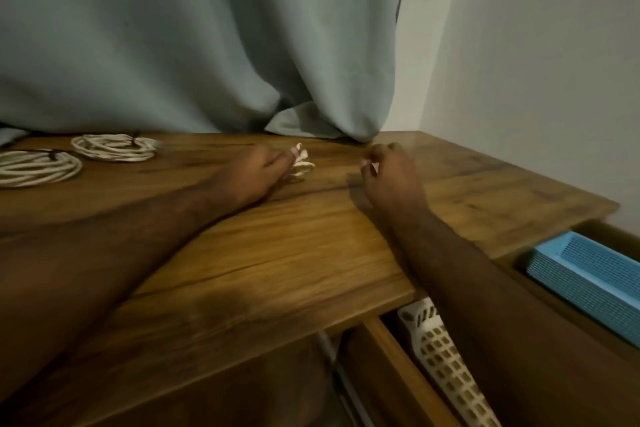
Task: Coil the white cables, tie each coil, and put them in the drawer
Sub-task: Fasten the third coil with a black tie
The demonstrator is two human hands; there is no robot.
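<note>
Two white cable coils lie on the wooden table at the far left, each bound with a dark tie: one coil further back, the other coil at the frame's left edge. My left hand rests on the table and grips a small bundle of white cable that sticks out past its fingers. My right hand hovers a little to the right with fingers curled; whether it pinches anything is unclear. An open drawer shows below the table's front edge.
A grey-green curtain hangs down onto the table's back edge. A white perforated basket sits in the open drawer. A blue mesh basket lies in another compartment at the right. A white wall stands at right.
</note>
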